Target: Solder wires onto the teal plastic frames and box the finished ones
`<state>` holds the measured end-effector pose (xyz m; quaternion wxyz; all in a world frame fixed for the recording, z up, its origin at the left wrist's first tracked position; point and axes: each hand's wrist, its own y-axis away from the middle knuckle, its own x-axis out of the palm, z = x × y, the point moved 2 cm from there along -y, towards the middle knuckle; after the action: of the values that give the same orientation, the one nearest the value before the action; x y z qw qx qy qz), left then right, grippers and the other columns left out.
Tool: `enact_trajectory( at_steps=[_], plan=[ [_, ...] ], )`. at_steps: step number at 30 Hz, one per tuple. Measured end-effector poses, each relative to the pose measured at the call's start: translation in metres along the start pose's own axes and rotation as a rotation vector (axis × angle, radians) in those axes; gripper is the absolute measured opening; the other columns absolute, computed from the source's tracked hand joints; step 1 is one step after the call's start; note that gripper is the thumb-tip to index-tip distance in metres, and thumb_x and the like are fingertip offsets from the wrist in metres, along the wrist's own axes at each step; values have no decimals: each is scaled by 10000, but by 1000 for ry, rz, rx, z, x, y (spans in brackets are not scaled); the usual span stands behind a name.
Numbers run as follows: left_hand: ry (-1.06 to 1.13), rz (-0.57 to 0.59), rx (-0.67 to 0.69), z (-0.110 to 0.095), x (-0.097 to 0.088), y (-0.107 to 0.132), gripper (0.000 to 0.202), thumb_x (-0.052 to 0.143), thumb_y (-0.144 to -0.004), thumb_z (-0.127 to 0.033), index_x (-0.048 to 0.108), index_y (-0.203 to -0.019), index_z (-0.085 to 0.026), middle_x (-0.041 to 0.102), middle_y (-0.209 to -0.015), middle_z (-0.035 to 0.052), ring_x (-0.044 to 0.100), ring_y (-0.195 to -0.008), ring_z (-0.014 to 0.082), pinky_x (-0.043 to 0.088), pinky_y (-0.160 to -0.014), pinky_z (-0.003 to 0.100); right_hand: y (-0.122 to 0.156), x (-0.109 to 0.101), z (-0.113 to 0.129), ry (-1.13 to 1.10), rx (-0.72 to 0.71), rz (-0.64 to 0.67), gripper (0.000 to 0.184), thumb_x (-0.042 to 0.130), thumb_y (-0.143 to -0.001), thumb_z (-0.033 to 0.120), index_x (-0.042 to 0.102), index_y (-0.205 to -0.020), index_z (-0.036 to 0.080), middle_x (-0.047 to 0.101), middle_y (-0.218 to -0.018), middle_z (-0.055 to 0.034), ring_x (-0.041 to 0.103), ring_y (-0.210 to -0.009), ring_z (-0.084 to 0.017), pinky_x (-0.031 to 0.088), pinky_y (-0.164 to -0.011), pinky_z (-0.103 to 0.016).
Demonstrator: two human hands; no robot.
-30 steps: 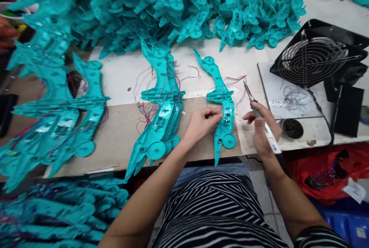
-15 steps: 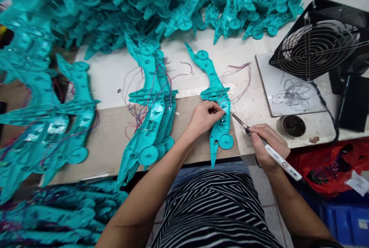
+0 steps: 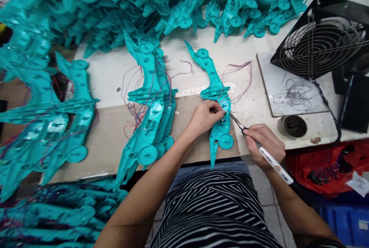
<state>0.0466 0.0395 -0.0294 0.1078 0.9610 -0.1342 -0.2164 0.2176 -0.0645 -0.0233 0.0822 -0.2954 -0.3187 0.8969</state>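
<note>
In front of me a teal plastic part (image 3: 213, 74) with pointed ends and round discs lies on the table's edge. Thin red and purple wires (image 3: 245, 78) loop out from its middle to the right. My left hand (image 3: 206, 116) is closed in a pinch over the part's lower half; what its fingertips hold is too small to make out. My right hand (image 3: 265, 145) grips a white soldering iron (image 3: 274, 164) like a pen. The iron's metal tip reaches the part just right of my left fingertips; whether it touches is unclear.
Left stand several stacked teal parts (image 3: 150, 121) with loose wires, and more (image 3: 75, 102) beyond. A big teal heap (image 3: 115, 10) fills the back. At right are a black fan (image 3: 315, 44), a white board (image 3: 271, 90) with wire scraps, a small round tin (image 3: 293, 126) and a red bag (image 3: 302, 163).
My right hand has moved slightly left, bringing the soldering iron's tip closer to my left fingertips. The left hand keeps its pinch on the same spot.
</note>
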Motion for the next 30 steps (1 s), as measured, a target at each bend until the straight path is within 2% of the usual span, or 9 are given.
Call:
enact_trajectory(
  at_steps=[4, 8, 19, 30],
  plan=[
    [-28, -5, -11, -1, 0, 0, 79, 656, -698, -139, 637, -624, -155, 631, -688, 8, 531, -633, 114, 436, -620, 247, 2, 0, -1, -17, -29, 30, 289, 606, -827, 43, 711, -1033, 217, 653, -761, -40, 644, -720, -172, 563, -607, -316],
    [-20, -7, -2, -1, 0, 0, 81, 663, -701, -156, 636, -625, -157, 625, -687, 6, 528, -634, 113, 436, -621, 245, 4, -1, -4, -8, -56, 0, 326, 625, -813, 26, 698, -1068, 215, 646, -789, -41, 639, -749, -170, 562, -625, -314],
    [-9, -8, 8, 2, 0, -1, 83, 647, -689, -146, 620, -614, -170, 622, -669, 3, 521, -629, 114, 436, -630, 247, 2, 1, -5, -13, -99, 14, 301, 626, -827, 57, 705, -1066, 221, 630, -742, -30, 638, -710, -172, 569, -598, -316],
    [-2, -17, -3, 0, 1, -1, 92, 650, -680, -148, 613, -598, -167, 623, -665, 5, 522, -619, 110, 444, -616, 243, 4, 0, -5, -20, -83, 9, 310, 628, -826, 58, 714, -1069, 230, 633, -746, -29, 642, -710, -173, 567, -595, -318]
  ],
)
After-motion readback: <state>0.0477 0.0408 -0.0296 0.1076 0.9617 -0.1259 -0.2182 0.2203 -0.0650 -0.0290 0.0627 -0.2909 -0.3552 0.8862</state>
